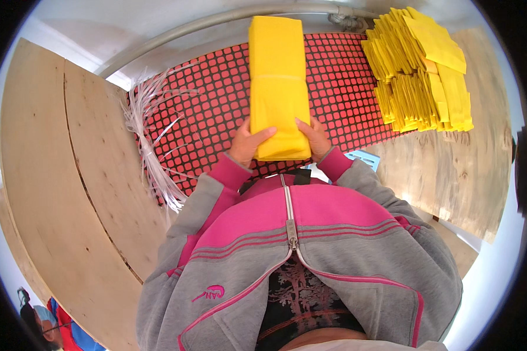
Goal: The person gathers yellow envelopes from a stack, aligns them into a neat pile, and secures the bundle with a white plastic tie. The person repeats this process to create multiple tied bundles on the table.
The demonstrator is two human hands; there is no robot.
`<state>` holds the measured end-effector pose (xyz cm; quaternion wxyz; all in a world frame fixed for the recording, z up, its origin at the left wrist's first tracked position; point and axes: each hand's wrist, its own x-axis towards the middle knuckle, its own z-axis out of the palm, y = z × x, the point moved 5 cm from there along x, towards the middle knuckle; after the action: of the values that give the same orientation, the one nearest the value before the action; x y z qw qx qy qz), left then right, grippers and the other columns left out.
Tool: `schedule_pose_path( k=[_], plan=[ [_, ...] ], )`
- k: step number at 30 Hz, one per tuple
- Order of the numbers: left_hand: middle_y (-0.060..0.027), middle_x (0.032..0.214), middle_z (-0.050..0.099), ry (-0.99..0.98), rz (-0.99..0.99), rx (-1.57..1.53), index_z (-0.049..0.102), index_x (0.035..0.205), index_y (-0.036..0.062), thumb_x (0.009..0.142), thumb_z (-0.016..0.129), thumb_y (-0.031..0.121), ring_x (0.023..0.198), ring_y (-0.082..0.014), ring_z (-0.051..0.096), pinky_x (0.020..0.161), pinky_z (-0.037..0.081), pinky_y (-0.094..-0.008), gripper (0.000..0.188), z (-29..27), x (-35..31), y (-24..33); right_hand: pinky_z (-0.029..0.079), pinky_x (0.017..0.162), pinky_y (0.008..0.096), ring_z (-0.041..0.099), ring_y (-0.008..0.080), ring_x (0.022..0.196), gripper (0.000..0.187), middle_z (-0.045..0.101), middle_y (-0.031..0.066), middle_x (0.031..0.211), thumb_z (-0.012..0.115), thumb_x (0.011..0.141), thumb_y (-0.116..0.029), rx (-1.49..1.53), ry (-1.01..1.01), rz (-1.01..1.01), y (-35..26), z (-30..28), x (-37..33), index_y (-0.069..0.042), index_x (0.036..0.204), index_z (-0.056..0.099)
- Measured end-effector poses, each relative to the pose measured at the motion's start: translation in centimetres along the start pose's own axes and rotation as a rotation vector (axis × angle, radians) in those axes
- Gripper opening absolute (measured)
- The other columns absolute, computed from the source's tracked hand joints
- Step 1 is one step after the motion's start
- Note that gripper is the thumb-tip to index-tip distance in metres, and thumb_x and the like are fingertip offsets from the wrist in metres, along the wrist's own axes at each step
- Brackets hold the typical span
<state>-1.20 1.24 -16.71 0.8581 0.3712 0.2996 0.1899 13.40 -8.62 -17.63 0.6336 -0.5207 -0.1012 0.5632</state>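
A long bundle of folded yellow fabric (279, 105), with a thin pale band across its middle, is between my hands over the red-and-black patterned table cover (216, 88). My left hand (247, 141) grips the near end of its left side, thumb on top. On the right side, my right hand (315, 137) grips the same end, its thumb also on top. The fingers under the bundle are hidden. Whether the bundle rests on the table or is slightly lifted, I cannot tell.
Stacks of folded yellow fabric (421, 76) stand at the right on a wooden board (474, 158). Clear plastic strips (149, 128) lie along the cover's left edge, beside a wooden tabletop (70, 152). A pipe (216, 22) runs along the back. Another person (47, 327) is at lower left.
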Motion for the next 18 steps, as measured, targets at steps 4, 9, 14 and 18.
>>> schedule_pose_path(
  k=[4, 9, 14, 18],
  plan=[
    [-0.0099, 0.116, 0.062, 0.129, 0.099, 0.039, 0.050, 0.126, -0.0022, 0.083, 0.073, 0.010, 0.102, -0.0185, 0.062, 0.090, 0.050, -0.0306, 0.050, -1.6, -3.1, 2.8, 0.051, 0.088, 0.0301, 0.062, 0.0164, 0.103, 0.044, 0.062, 0.0106, 0.115, 0.067, 0.090, -0.019, -0.112, -0.148, -0.019, -1.8, 4.0, 0.2, 0.002, 0.125, 0.051],
    [-0.0105, 0.118, 0.061, 0.300, 0.140, 0.074, 0.048, 0.127, -0.0020, 0.082, 0.073, 0.009, 0.104, -0.0189, 0.061, 0.092, 0.049, -0.0311, 0.053, -6.1, -7.1, 2.2, 0.049, 0.093, 0.0312, 0.060, 0.0164, 0.109, 0.050, 0.060, 0.0095, 0.121, 0.066, 0.092, -0.022, -0.212, -0.368, 0.070, 1.5, 7.7, 1.4, 0.002, 0.130, 0.047],
    [-0.0111, 0.123, 0.059, 0.410, 0.076, 0.077, 0.048, 0.130, -0.0019, 0.085, 0.069, 0.009, 0.108, -0.0195, 0.060, 0.093, 0.048, -0.0311, 0.051, -11.2, -8.9, -1.5, 0.048, 0.096, 0.0320, 0.059, 0.0175, 0.112, 0.053, 0.060, 0.0103, 0.122, 0.066, 0.092, -0.025, -0.278, -0.449, 0.369, 6.3, 6.8, 2.7, 0.002, 0.132, 0.046],
    [-0.0107, 0.128, 0.057, 0.449, 0.012, 0.022, 0.044, 0.136, -0.0023, 0.089, 0.064, 0.012, 0.116, -0.0209, 0.056, 0.099, 0.045, -0.0327, 0.053, -12.9, -9.5, -2.9, 0.047, 0.098, 0.0335, 0.058, 0.0188, 0.116, 0.051, 0.059, 0.0103, 0.124, 0.062, 0.095, -0.028, -0.253, -0.489, 0.447, 7.0, 5.3, 3.7, 0.002, 0.133, 0.046]
  ],
)
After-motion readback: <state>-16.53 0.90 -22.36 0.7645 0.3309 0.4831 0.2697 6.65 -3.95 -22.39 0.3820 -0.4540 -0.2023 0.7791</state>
